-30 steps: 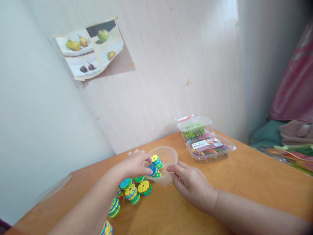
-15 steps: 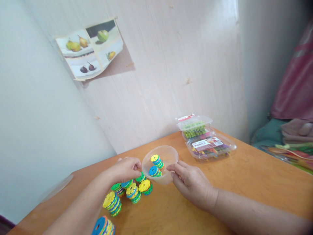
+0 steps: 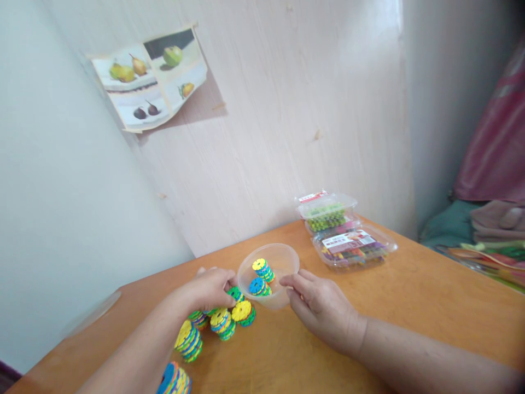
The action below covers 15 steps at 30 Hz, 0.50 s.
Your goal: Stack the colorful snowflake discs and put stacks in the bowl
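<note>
My right hand (image 3: 324, 306) pinches the rim of a clear plastic bowl (image 3: 283, 298) between thumb and fingers. Two stacks of notched, flower-shaped plastic discs lie inside it, one yellow-ended (image 3: 262, 269) and one blue-ended (image 3: 259, 286). Just left of the bowl, my left hand (image 3: 213, 287) has thumb and fingers round a green-ended stack of discs (image 3: 235, 294), which rests low among others. Close by are a yellow-ended stack (image 3: 243, 313), another yellow one (image 3: 222, 324) and a taller one (image 3: 189, 340). My left hand and forearm partly cover the stacks behind.
Two clear clamshell boxes stand at the back right, one with green pieces (image 3: 326, 218), one with mixed coloured pieces (image 3: 355, 249). A blue-ended disc stack (image 3: 174, 379) lies near the front. A clear lid-like sheet (image 3: 92, 314) lies at the table's left edge.
My left hand has lowered slightly and its thumb and fingers have come round the green-ended stack. The right hand and bowl have stayed in place.
</note>
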{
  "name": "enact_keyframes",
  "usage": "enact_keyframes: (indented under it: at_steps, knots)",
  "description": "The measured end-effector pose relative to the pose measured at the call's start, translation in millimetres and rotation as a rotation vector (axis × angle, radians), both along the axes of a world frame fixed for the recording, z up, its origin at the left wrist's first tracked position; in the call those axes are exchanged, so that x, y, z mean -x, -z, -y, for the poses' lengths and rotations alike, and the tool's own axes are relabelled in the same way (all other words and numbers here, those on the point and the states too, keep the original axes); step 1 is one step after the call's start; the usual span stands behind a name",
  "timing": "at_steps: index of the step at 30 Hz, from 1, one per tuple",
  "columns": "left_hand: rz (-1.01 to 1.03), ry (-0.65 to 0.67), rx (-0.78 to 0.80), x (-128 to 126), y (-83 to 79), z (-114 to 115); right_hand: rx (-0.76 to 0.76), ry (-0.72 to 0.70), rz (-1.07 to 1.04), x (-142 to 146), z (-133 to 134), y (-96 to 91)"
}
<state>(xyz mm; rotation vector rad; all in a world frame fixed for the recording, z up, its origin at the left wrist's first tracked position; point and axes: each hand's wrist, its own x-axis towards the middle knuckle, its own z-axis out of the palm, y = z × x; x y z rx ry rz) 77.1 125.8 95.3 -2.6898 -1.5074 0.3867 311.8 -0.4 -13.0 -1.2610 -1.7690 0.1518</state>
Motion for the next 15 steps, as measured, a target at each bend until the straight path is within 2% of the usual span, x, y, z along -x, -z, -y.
enact_keyframes:
  at_steps: [8, 12, 15]
  knots:
    - [0.127, -0.040, -0.087, 8.3, -22.7, -7.5, 0.021, 0.005, 0.004, 0.7, 1.4, -1.4]
    - [0.261, 0.070, -0.121, -7.2, -27.2, -4.0, 0.014, -0.003, 0.004, 0.6, 1.1, -2.1]
    - [0.243, 0.135, -0.145, -25.9, -25.5, 5.3, 0.007, -0.001, 0.003, 0.6, 0.6, -0.9]
